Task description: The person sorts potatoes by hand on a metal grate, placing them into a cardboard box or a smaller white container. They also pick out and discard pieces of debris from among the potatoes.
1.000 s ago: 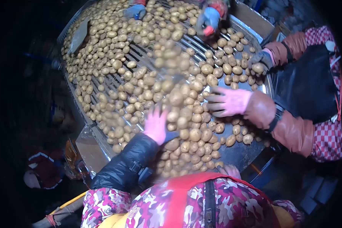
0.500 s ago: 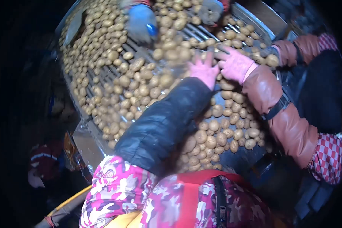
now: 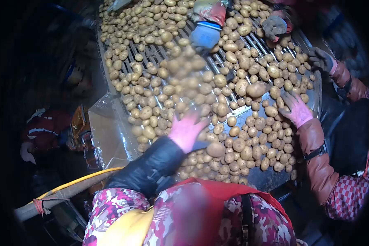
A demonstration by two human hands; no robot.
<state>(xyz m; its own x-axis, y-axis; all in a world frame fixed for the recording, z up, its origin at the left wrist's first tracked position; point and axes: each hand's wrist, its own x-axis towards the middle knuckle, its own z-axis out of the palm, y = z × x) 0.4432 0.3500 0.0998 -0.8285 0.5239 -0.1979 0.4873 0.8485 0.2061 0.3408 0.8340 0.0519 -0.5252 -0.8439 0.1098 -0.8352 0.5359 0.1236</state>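
My left hand (image 3: 187, 129), in a pink glove below a black sleeve, is over the near-left part of a layer of potatoes (image 3: 246, 153). Its fingers are spread and slightly blurred, with no potato gripped in them. Blurred potatoes (image 3: 186, 67) are in motion just beyond the fingertips. Another blurred potato (image 3: 215, 149) is beside my wrist. Under the potatoes lies a grate of metal bars (image 3: 211, 61), which gives way to a dark flat plate (image 3: 268, 178) on the near side. My right hand is out of view.
At the right, a co-worker in brown sleeves has a pink-gloved hand (image 3: 295, 108) on potatoes and a dark-gloved hand (image 3: 322, 59) at the edge. Across, another person's blue glove (image 3: 205, 36) and grey glove (image 3: 274, 26) reach in. A yellow-edged rail (image 3: 69, 188) runs at left.
My left hand has moved left and nearer to me, away from the co-worker's pink-gloved hand. The camera view has shifted. The blue-gloved hand across is still over the potatoes.
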